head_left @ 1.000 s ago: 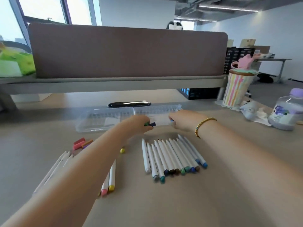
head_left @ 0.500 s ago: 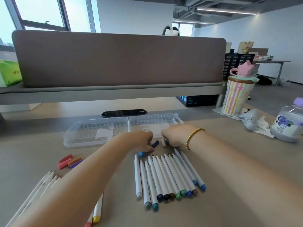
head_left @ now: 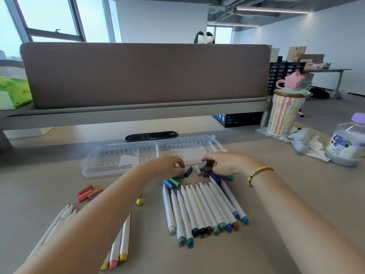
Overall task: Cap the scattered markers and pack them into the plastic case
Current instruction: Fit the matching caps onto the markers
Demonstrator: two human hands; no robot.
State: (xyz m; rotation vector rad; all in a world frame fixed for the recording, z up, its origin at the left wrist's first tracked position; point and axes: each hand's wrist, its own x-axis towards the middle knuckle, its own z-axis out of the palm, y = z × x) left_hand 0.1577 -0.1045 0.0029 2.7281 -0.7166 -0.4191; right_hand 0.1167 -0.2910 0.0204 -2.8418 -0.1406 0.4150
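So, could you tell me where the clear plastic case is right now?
In the head view the plastic case lies open at the desk's centre, just beyond both hands and the loose caps, in front of the black oval grommet.

Left hand (head_left: 167, 167) fingertips curled under, grip unclear; left forearm hides part of warm-coloured markers (head_left: 120, 246)

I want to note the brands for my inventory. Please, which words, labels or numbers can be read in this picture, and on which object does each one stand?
Nothing reads for certain.
White-grey pouch: dark label, maybe "IOII", too blurred to confirm.
Bottle: blueberry label, print too small.
Markers: barrel print too small.
Green box: orange print blurred.
Plastic case: paper insert, no readable text.
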